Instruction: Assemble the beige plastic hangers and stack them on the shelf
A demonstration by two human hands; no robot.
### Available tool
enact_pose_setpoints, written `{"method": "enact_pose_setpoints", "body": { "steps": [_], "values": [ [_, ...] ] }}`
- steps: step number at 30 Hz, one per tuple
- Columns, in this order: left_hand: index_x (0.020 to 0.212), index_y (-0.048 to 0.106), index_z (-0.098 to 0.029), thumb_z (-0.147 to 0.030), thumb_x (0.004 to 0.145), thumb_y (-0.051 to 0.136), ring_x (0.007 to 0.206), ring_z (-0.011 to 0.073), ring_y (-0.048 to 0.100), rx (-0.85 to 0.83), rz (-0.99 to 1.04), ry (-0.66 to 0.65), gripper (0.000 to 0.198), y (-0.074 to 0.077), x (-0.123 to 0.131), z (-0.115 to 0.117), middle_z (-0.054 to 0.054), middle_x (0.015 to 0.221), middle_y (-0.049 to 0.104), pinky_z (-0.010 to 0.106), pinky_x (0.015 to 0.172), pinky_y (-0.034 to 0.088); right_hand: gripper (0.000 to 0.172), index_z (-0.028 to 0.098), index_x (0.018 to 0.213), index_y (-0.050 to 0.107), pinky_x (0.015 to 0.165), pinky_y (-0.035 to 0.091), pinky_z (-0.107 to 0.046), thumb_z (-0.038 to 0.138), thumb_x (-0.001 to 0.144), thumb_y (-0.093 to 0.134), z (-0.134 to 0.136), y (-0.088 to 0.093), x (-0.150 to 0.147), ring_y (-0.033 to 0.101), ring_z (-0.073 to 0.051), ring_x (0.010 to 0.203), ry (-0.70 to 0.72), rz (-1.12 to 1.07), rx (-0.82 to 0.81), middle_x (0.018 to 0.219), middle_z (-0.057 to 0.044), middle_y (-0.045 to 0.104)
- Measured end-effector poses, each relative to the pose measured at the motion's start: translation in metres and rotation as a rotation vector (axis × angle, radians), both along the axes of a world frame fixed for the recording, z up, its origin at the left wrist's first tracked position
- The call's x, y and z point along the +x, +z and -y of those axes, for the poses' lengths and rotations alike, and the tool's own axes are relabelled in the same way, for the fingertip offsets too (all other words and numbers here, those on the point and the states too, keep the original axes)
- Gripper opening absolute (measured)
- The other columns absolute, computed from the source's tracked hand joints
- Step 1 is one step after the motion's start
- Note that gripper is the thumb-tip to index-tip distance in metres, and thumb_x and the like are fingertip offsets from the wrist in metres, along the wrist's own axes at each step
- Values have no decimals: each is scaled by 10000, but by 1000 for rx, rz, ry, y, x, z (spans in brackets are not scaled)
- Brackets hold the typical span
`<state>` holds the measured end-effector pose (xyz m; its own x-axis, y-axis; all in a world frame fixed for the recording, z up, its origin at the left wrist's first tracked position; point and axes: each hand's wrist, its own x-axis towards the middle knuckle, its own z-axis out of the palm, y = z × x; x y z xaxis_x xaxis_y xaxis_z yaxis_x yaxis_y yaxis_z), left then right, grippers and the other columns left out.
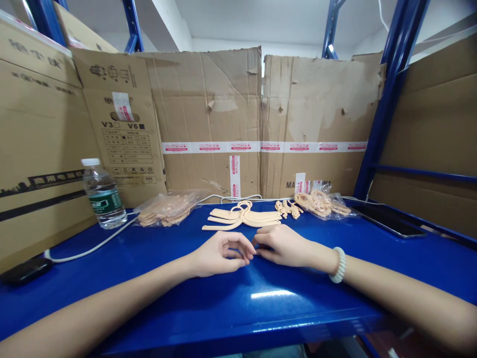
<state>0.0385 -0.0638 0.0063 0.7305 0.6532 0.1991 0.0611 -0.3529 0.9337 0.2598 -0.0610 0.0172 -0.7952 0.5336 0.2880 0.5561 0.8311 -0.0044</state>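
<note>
The blue metal shelf surface (pixel 268 303) serves as the landmark for all positions noted here. Flattened cardboard boxes (pixel 208 119) stand upright along its rear edge and up both sides, banded with white-and-red printed tape. Blue rack uprights (pixel 387 89) rise behind the rear right corner. A dark tablet (pixel 391 221) lies flat at the far right of the surface. A clear water bottle (pixel 103 195) with a white cap and green label stands upright at the far left, near the cardboard. A white cable (pixel 97 243) runs across the left part of the surface towards a black device (pixel 24 271) at the left edge. A clear bag of beige plastic parts (pixel 167 208) lies at rear left of centre; a second such bag (pixel 322 203) lies at rear right of centre. Between them, at rear centre, a fan of beige curved plastic strips (pixel 242 219) lies loose, with a few small beige hooked pieces (pixel 288 209) just beside it to the right. The left hand (pixel 219 253) and the right hand (pixel 285 246), the latter with a white bead bracelet (pixel 339 265) at the wrist, rest on the centre of the surface, just in front of the strips, fingertips meeting. Both hands are curled narrow in a pinch; whether anything is held between the fingertips cannot be told.
</note>
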Motion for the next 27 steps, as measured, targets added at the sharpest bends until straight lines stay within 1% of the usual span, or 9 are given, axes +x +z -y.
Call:
{"method": "enact_pose_setpoints", "body": {
  "steps": [4, 8, 14, 17, 21, 24, 27],
  "values": [
    [915, 649, -121, -25, 664, 624, 776, 117, 620, 26, -2, 0, 270, -1, 0, -1, 37, 843, 657, 282, 778, 510, 85, 169, 903, 630, 621, 346, -221, 171, 850, 563, 1, 1, 0, 562, -132, 711, -4, 10, 1, 800, -23, 622],
    [924, 652, -121, -10, 643, 591, 750, 114, 606, 59, -10, -13, 307, -1, 0, -1, 33, 830, 657, 278, 764, 495, 81, 171, 894, 630, 612, 338, -218, 162, 844, 566, 2, 1, -1, 556, -128, 706, -8, 13, 2, 795, -17, 614],
    [912, 662, -125, 5, 595, 528, 730, 104, 556, 108, -2, 3, 368, -3, 1, -4, 20, 822, 603, 228, 658, 442, 82, 162, 886, 624, 618, 341, -221, 179, 860, 548, 1, 0, 0, 554, -132, 701, -7, 18, 5, 793, -27, 613],
    [918, 658, -125, 4, 585, 517, 732, 105, 543, 109, 11, -7, 384, -4, 1, -5, 19, 819, 585, 221, 640, 424, 75, 165, 880, 622, 610, 337, -220, 180, 856, 553, 1, 0, 0, 549, -129, 692, -7, 19, 16, 788, -23, 610],
    [916, 657, -124, -12, 598, 547, 686, 88, 504, 128, 2, 22, 354, -3, 1, -3, 14, 809, 585, 216, 623, 414, 65, 169, 873, 625, 600, 331, -219, 178, 849, 566, 1, 1, 0, 546, -129, 682, -13, 17, 21, 781, -21, 612],
    [922, 649, -122, -35, 622, 588, 663, 76, 502, 82, -6, 21, 319, -1, 1, -2, 12, 813, 597, 222, 645, 437, 67, 173, 880, 629, 601, 334, -220, 170, 841, 574, 2, 2, 0, 553, -133, 693, -16, 20, 20, 787, -18, 616],
    [931, 637, -123, -63, 641, 630, 737, 100, 556, 40, 23, -3, 296, -1, 1, -2, 27, 855, 603, 256, 724, 475, 84, 170, 894, 636, 597, 334, -224, 173, 839, 573, 2, 2, 0, 555, -138, 691, -20, 23, 17, 787, -23, 616]
  ]
}}
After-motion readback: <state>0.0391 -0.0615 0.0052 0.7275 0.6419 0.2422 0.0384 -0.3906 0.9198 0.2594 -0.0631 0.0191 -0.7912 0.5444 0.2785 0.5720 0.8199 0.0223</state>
